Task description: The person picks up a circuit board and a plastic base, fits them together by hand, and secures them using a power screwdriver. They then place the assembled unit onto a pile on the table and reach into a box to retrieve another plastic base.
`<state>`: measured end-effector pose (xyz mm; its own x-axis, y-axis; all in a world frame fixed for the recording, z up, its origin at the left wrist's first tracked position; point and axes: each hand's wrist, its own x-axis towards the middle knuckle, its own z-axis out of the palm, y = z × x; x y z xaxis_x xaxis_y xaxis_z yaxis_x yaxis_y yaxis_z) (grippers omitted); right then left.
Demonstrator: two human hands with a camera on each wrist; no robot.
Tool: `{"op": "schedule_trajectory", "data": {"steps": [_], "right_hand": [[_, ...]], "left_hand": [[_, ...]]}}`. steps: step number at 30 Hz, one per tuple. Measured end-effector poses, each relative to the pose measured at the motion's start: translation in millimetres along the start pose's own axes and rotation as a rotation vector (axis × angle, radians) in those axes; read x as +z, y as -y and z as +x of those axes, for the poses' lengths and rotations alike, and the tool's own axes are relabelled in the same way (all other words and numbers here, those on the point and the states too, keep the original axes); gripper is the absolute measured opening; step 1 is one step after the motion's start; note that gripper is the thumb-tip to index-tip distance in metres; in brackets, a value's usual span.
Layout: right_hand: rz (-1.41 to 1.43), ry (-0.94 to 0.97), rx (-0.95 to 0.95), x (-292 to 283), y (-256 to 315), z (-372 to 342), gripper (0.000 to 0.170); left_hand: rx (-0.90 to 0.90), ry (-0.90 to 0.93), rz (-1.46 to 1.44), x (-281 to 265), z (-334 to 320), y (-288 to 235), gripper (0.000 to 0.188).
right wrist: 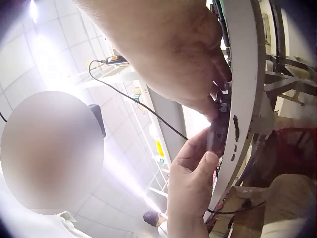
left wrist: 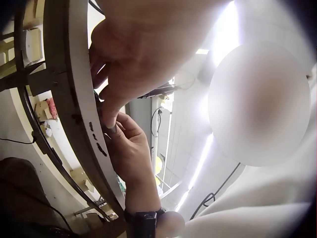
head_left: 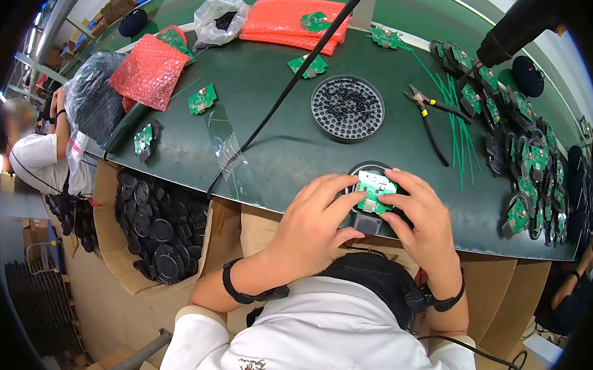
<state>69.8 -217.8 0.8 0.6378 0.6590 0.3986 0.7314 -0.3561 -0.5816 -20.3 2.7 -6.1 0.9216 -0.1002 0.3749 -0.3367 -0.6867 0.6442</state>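
The left hand [head_left: 309, 227] and right hand [head_left: 425, 219] hold the green board [head_left: 371, 190] and black case [head_left: 366, 223] with curled fingers and thumbs. The board lies on the case, by the near edge of the green table [head_left: 275, 159]. Some table top shows between them and the round tray [head_left: 351, 139]. The pliers [head_left: 433, 138] lie apart, to the right.

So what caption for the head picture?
Bare left hand and bare right hand hold a green circuit board over a black plastic casing.
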Motion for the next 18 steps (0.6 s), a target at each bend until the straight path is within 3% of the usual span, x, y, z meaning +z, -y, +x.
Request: {"op": "schedule_trajectory", "data": {"steps": [7, 18], "right_hand": [[0.005, -0.016, -0.060, -3.7, -1.5, 5.3, 0.032], [-0.017, -0.114, 0.033, 10.1, -2.3, 14.3, 0.030]], "left_hand": [[0.036, -0.054, 0.057, 6.4, -2.0, 5.2, 0.057], [0.088, -0.074, 0.065, 10.8, -7.0, 11.4, 0.048]]}}
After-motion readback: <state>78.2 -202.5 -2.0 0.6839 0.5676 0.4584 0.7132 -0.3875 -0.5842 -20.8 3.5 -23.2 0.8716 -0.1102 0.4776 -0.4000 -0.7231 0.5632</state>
